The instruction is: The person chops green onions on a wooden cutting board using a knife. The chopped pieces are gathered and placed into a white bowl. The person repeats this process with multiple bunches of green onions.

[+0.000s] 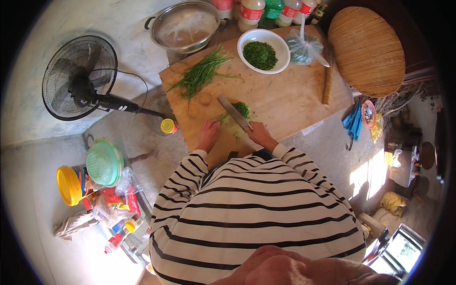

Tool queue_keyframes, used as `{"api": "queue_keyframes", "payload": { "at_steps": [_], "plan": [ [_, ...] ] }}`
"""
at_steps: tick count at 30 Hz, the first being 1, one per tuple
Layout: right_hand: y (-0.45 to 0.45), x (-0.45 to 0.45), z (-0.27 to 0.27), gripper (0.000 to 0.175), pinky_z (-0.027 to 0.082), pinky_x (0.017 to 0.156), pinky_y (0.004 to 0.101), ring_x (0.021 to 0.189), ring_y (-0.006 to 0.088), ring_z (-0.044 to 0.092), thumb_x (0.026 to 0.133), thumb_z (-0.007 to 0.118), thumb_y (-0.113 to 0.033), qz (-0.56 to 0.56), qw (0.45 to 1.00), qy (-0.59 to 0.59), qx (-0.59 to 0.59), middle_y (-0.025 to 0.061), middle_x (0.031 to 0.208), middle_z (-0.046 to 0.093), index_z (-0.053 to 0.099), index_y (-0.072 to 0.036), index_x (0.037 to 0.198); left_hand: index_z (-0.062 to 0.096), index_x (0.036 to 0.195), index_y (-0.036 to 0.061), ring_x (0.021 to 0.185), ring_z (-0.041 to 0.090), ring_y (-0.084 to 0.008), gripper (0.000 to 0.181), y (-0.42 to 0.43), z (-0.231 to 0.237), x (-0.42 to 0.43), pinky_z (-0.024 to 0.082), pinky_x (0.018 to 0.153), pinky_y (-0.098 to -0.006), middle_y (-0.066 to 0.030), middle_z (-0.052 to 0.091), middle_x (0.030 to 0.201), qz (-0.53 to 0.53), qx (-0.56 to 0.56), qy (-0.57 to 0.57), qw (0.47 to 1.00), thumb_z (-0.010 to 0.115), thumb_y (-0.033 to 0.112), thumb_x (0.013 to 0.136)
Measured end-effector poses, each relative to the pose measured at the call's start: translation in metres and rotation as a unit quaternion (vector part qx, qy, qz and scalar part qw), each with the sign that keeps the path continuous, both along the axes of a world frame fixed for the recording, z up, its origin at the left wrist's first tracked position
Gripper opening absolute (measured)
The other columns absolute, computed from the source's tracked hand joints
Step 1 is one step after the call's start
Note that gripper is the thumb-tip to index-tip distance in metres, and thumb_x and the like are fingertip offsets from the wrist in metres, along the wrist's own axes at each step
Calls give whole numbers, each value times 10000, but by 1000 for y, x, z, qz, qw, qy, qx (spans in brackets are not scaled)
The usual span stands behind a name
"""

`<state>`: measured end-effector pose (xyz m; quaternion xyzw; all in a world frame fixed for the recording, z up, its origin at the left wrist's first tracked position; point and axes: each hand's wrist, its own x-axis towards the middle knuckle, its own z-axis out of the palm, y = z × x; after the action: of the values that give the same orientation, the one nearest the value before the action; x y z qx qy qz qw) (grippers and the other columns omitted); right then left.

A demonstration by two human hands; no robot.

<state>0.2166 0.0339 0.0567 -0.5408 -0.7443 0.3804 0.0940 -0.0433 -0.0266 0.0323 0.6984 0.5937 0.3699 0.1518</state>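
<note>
My right hand point(258, 133) grips the handle of a kitchen knife point(232, 111), whose wide blade slants up and left across the wooden board point(292, 92). Chopped greens point(242, 109) lie in a small heap against the blade's right side. My left hand point(208, 133) rests on the board left of the blade, its fingers bent at a few green stems point(222, 117); how firmly it holds them is hard to see. Long uncut green stalks point(203, 73) lie at the board's upper left. Finely chopped greens point(260, 56) sit in a white bowl point(286, 58) at the board's far edge.
A tied plastic bag point(302, 48) and a thin rod point(328, 83) lie on the board's right. Beyond the board stand a steel pot point(185, 46) and several bottles point(251, 12). A round slatted mat point(367, 51) is at the right. A fan point(80, 78) stands left.
</note>
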Motion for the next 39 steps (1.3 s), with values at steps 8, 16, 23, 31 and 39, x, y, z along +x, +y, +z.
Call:
{"api": "queue_keyframes", "payload": {
  "at_steps": [8, 16, 23, 31, 39],
  "plan": [
    [3, 4, 18, 312, 529, 703, 573, 791, 502, 651, 935, 632, -320, -42, 999, 8, -29, 282, 802, 670, 669, -10, 950, 695, 1020, 65, 1008, 605, -335, 190, 39, 11, 27, 500, 862, -444, -108, 631, 1055, 68, -66, 88, 992, 704, 184, 871],
    [0, 14, 9, 331, 525, 711, 575, 792, 498, 654, 930, 623, -330, -47, 999, 1, 13, 286, 782, 664, 669, -2, 929, 684, 922, 53, 997, 580, -342, 148, 64, -39, 32, 472, 874, -449, -135, 631, 998, 17, -45, 255, 966, 662, 186, 862],
    [-4, 18, 3, 356, 505, 705, 558, 780, 504, 629, 927, 642, -332, -60, 997, 26, 45, 288, 792, 654, 652, 20, 870, 648, 880, 41, 971, 578, -358, 80, 67, -25, 20, 461, 845, -478, -175, 628, 976, 5, -117, 91, 989, 619, 116, 877],
    [-4, 16, 8, 350, 508, 686, 535, 774, 486, 636, 931, 642, -321, -41, 998, 43, 19, 274, 780, 651, 651, 21, 860, 645, 873, 2, 867, 596, -437, 80, 33, 17, -24, 483, 753, -536, -235, 599, 922, 24, -166, 53, 984, 608, 72, 879],
    [-6, 18, -6, 315, 506, 683, 522, 774, 475, 638, 928, 636, -301, -44, 998, 38, 30, 259, 778, 650, 651, 10, 879, 678, 834, 5, 890, 645, -444, 173, 21, 1, -34, 521, 759, -543, -214, 622, 978, 47, -198, 61, 977, 617, 140, 923]
  ]
}}
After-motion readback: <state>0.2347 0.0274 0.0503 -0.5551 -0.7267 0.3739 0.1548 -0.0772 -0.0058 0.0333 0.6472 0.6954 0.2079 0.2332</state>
